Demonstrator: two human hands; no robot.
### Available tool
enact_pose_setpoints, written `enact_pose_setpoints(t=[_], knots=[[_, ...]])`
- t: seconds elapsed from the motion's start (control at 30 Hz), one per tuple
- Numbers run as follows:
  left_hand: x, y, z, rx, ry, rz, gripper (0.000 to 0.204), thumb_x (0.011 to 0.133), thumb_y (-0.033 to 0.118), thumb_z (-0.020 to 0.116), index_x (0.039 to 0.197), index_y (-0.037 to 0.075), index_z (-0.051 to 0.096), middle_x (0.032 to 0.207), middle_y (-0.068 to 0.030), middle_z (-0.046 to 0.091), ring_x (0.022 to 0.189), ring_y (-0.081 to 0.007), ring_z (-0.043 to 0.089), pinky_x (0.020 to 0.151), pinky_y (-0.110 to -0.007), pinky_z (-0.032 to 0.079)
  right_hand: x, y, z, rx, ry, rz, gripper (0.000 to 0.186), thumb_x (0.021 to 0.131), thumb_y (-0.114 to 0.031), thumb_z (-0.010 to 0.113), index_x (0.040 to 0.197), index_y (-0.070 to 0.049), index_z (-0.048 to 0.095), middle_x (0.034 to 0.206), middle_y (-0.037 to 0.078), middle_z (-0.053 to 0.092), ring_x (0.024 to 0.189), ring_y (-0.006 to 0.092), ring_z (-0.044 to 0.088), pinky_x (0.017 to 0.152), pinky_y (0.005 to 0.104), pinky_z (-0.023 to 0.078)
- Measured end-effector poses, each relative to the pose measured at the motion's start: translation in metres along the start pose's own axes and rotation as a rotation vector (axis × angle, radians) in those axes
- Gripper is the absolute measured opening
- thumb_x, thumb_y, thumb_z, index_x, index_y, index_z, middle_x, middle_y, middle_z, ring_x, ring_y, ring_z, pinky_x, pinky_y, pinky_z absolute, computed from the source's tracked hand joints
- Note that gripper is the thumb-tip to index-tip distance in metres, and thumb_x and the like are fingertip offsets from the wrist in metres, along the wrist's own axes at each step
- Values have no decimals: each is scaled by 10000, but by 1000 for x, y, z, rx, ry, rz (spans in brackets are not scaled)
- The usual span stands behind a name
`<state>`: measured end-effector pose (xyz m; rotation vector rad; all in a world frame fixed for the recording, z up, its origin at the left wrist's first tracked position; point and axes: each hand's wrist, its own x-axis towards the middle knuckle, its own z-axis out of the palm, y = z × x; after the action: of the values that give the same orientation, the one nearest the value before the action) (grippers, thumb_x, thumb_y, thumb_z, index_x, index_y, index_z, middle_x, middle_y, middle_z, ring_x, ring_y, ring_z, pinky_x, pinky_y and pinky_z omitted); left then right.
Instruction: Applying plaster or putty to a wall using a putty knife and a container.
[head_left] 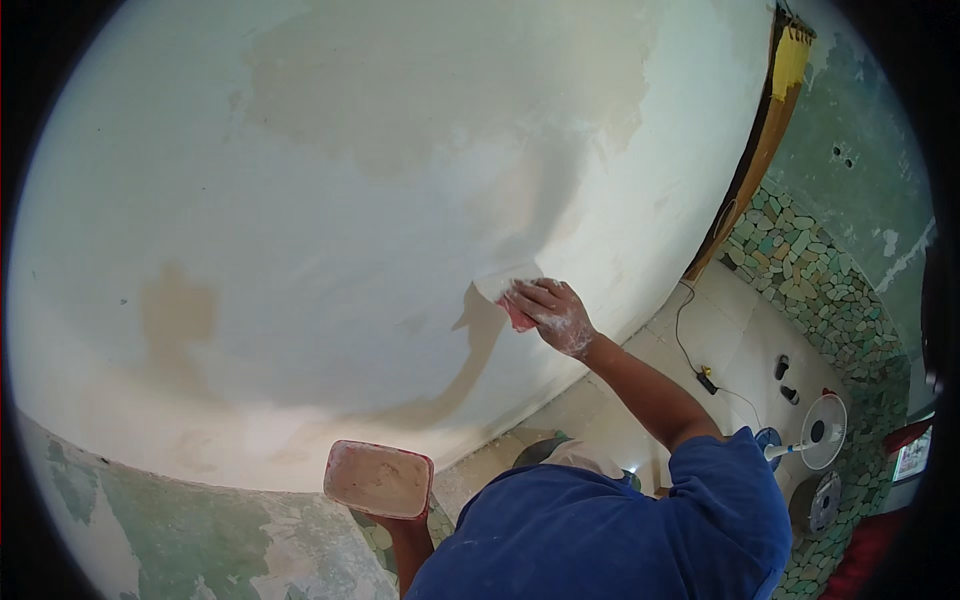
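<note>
My right hand (558, 318), dusted with white, is closed on a putty spreader (508, 282). The spreader has a pale, wide blade and a red grip, and its blade lies against the white wall (300, 330). Low and to the left, a rectangular red-rimmed tub (380, 480) is held up by my left hand (400, 522) from beneath. Beige-grey putty fills much of the tub, and most of that hand's fingers are hidden under it. Damp-looking beige patches mark the wall above and at left.
A wooden door frame (755, 150) edges the wall at right. Beyond it, a standing fan (824, 432), dark sandals (785, 380) and a cable with a black plug block (706, 382) are on the tiled floor. A worn green wall (200, 530) lies at lower left.
</note>
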<state>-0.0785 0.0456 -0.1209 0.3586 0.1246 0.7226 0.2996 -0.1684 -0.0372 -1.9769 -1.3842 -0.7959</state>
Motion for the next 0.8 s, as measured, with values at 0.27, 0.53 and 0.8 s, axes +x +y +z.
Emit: enact_pose_setpoints(t=[0.27, 0.53, 0.8], knots=[[-5, -1, 19, -17, 78, -5, 611, 931, 632, 532, 1373, 210, 541, 1357, -36, 585, 1229, -304, 564, 1008, -572, 463, 109, 23, -86, -140, 527, 94, 433, 879, 27, 590, 1308, -28, 611, 1258, 144, 658, 1085, 335, 585, 956, 407, 473], [-6, -10, 30, -58, 102, -11, 570, 938, 600, 546, 1327, 184, 572, 1298, -47, 618, 1178, -296, 595, 993, -535, 486, 70, -9, 10, -38, 393, 18, 522, 738, 89, 633, 1241, -49, 643, 1230, 175, 657, 1075, 344, 636, 913, 453, 497], [-9, -7, 23, -78, 157, 23, 605, 921, 629, 550, 1334, 187, 560, 1250, -45, 637, 1137, -302, 613, 967, -546, 505, 58, -22, -20, 135, 135, 24, 485, 719, 70, 641, 1182, -72, 652, 1170, 107, 698, 944, 277, 673, 823, 398, 525]])
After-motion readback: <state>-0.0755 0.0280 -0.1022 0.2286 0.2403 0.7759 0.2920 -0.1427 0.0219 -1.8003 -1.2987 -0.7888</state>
